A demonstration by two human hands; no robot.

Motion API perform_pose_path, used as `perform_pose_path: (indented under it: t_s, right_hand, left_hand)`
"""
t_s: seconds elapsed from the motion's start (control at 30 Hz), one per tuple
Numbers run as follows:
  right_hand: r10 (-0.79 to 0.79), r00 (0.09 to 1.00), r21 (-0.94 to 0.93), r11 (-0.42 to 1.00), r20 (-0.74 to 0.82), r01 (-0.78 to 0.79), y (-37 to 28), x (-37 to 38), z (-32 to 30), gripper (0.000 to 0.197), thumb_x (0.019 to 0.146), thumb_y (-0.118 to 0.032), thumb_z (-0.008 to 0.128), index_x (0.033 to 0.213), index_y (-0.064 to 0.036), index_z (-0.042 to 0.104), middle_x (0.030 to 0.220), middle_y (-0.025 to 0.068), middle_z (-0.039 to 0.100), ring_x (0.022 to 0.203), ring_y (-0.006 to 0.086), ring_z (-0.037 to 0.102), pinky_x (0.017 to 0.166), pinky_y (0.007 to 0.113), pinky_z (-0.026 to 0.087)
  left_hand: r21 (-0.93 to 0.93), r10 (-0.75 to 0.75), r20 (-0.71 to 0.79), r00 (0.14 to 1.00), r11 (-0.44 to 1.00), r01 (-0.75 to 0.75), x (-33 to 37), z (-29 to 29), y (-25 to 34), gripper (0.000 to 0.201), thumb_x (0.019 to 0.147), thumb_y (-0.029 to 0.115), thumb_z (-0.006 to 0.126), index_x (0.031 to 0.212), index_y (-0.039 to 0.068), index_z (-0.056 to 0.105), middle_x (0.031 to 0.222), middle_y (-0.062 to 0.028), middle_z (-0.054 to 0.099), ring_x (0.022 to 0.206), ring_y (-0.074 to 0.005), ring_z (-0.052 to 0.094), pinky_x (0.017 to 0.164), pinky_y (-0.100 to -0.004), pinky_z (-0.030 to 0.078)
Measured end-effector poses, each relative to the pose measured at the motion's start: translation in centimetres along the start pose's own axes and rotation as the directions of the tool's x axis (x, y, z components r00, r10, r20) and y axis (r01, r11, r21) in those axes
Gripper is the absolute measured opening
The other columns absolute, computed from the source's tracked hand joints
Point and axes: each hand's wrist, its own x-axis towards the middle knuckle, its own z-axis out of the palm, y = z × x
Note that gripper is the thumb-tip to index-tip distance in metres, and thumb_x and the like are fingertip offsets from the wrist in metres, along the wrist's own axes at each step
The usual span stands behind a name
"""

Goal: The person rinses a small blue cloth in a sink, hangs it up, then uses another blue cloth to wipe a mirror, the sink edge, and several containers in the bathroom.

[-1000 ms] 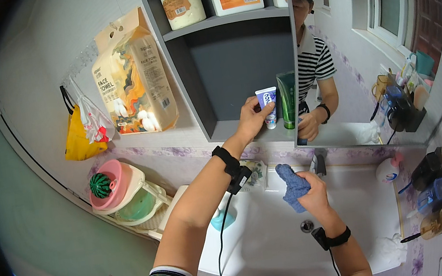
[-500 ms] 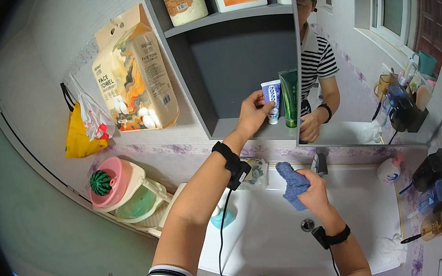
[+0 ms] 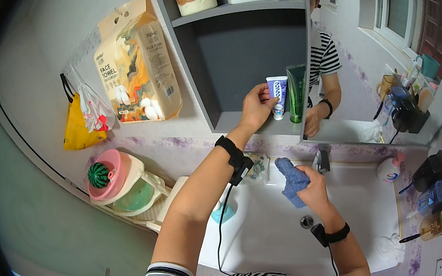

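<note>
My left hand (image 3: 259,108) reaches into the lower compartment of the grey wall cabinet (image 3: 203,79), its fingers closed on a small purple and white tube (image 3: 278,96) that stands cap down. Just right of it stands a taller green tube (image 3: 297,94) on the same shelf. Over the white sink (image 3: 267,238), my right hand (image 3: 312,188) grips a crumpled blue cloth (image 3: 292,180). Part of that cloth is hidden under the fingers. Behind the right hand is the metal faucet (image 3: 322,161).
A mirror (image 3: 356,86) adjoins the cabinet. Jars and white containers fill the upper shelf (image 3: 240,11). Toiletries and a black holder (image 3: 429,169) line the right side, near a pump bottle (image 3: 389,167). At left are a pink basin (image 3: 117,179) on a rack and a hanging towel pack (image 3: 137,71).
The view has shifted slightly, so the cabinet sits a little further right and higher. Both hands keep their grips, the left on the tube and the right on the cloth.
</note>
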Motion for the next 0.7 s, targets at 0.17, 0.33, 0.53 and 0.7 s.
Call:
perform_pose_path:
  t_s: [0.17, 0.33, 0.53, 0.7]
  right_hand:
    - [0.03, 0.998, 0.007, 1.0, 0.051, -0.031, 0.3, -0.1, 1.4, 0.041, 0.06, 0.003, 0.065, 0.1, -0.003, 0.06, 0.089, 0.0154, 0.062, 0.08, 0.031, 0.061, 0.071, 0.032, 0.048]
    - [0.051, 0.996, 0.003, 0.999, 0.079, -0.052, -0.6, -0.2, 0.8, 0.046, 0.059, 0.006, 0.062, 0.104, -0.0029, 0.059, 0.09, 0.0139, 0.063, 0.079, 0.0237, 0.063, 0.071, 0.029, 0.048]
    - [0.127, 0.984, 0.043, 0.99, 0.128, -0.133, -2.9, 0.0, 2.8, 0.042, 0.062, 0.009, 0.059, 0.102, -0.0028, 0.059, 0.085, 0.0058, 0.064, 0.077, 0.0116, 0.059, 0.073, 0.024, 0.046]
    - [0.129, 0.961, 0.057, 0.987, 0.246, -0.147, -3.3, 0.1, 5.5, 0.041, 0.063, 0.007, 0.06, 0.102, -0.0025, 0.059, 0.085, 0.0084, 0.064, 0.076, 0.0137, 0.061, 0.071, 0.025, 0.047]
  left_hand:
    - [0.135, 0.08, -0.114, 0.99, 0.989, -0.065, -0.6, -2.0, -1.3, 0.047, 0.069, 0.011, 0.075, 0.109, -0.002, 0.055, 0.091, -0.0083, 0.061, 0.081, -0.0148, 0.058, 0.073, -0.0267, 0.049]
    - [0.102, 0.087, -0.073, 0.994, 0.992, -0.08, -4.2, -4.9, 3.1, 0.045, 0.075, 0.012, 0.072, 0.114, -0.001, 0.053, 0.102, -0.0071, 0.059, 0.096, -0.0137, 0.056, 0.082, -0.0256, 0.047]
    - [0.089, 0.032, -0.159, 0.987, 0.996, -0.018, -12.2, -15.0, 3.4, 0.039, 0.08, 0.009, 0.067, 0.115, 0.001, 0.053, 0.107, -0.0074, 0.057, 0.098, -0.0131, 0.055, 0.081, -0.0254, 0.047]
    - [0.173, -0.303, -0.23, 0.925, 0.922, 0.345, -21.6, -21.1, -3.6, 0.039, 0.078, 0.007, 0.066, 0.114, 0.001, 0.053, 0.106, -0.0075, 0.056, 0.096, -0.0147, 0.055, 0.078, -0.0253, 0.048]
